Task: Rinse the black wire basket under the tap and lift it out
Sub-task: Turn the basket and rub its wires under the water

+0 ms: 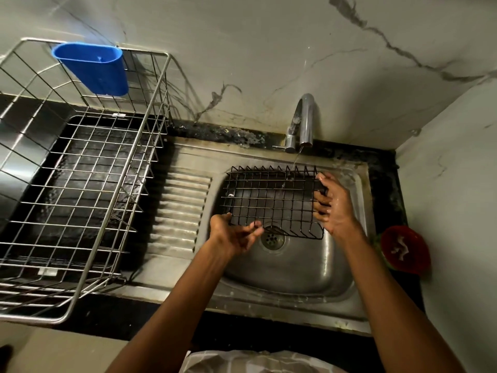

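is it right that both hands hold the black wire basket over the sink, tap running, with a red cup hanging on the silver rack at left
Not quite: the cup hanging on the silver rack is blue, not red, as the head view shows. The rest holds: left hand and right hand hold the black wire basket over the sink, tap running.

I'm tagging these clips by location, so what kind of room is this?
Most likely a home kitchen, at the washing-up corner. A steel sink with a ribbed drainboard sits under a chrome tap running water, and a wire dish rack stands on the dark counter beside it.
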